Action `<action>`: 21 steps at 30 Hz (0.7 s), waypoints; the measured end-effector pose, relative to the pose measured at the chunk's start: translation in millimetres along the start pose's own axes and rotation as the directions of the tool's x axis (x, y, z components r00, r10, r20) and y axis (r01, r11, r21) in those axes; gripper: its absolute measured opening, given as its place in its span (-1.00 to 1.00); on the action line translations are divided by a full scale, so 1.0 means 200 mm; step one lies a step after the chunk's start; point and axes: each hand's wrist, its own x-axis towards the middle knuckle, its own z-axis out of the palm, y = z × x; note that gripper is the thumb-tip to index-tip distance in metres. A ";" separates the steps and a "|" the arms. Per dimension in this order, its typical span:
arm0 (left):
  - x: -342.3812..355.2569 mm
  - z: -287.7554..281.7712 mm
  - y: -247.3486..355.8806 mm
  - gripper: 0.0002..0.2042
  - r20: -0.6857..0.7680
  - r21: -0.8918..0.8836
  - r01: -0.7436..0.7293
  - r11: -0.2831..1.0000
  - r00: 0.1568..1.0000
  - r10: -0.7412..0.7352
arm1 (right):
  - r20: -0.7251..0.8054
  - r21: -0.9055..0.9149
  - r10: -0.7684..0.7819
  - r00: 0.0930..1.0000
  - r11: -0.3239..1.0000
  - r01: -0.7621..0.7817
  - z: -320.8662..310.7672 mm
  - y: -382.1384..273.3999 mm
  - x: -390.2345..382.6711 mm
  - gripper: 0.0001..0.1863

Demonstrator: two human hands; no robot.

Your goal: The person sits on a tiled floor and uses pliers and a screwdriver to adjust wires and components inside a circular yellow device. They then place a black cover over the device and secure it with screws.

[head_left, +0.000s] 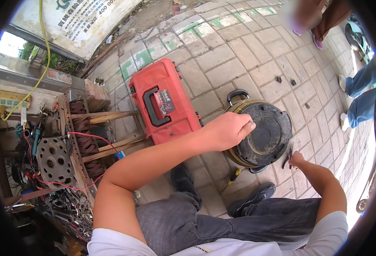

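An upturned round cooking pot [262, 132] with a black base, a brassy side and two black handles stands on the paving before me. Over its left part is my left hand [232, 131], its fingers curled in a pinch. Whatever that hand may hold is too small or hidden to make out. Low on the right of the pot, my right hand [297, 159] closes around dark-handled pliers [291, 150], their tips pointing away from me. Between my shoes and the pot lies a yellow-and-black screwdriver [234, 176].
A red toolbox [179, 123] with a black handle lies left of the pot. Further left is a cart [81, 149] with wooden bars, cables and a perforated metal disc [55, 162]. Small dark pieces [279, 79] dot the paving. People stand at the upper right.
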 end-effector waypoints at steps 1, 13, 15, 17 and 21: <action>-0.01 0.00 0.00 -0.71 -0.016 0.006 0.015 1.000 1.000 -0.015 | -0.071 -0.066 -0.050 0.996 0.997 0.045 0.03 0.02 0.01 -0.54; 0.07 0.05 0.05 -0.69 -0.168 0.018 0.074 0.997 0.983 -0.070 | -0.175 -0.232 -0.148 0.973 0.967 0.105 -0.03 0.06 0.07 -0.64; 0.04 0.09 0.07 -0.68 -0.161 0.108 0.012 0.994 0.987 0.006 | -0.232 -0.128 -0.136 0.963 0.986 0.109 -0.12 0.04 0.09 -0.71; 0.05 0.13 0.10 -0.71 -0.095 0.133 -0.017 0.991 0.995 0.030 | -0.334 -0.070 -0.115 0.935 0.993 0.097 -0.26 0.14 0.18 -0.64; 0.08 0.02 0.16 -0.71 -0.154 0.106 -0.050 0.993 0.986 0.066 | -0.381 0.134 -0.073 0.922 0.982 0.133 -0.51 -0.03 0.13 -0.69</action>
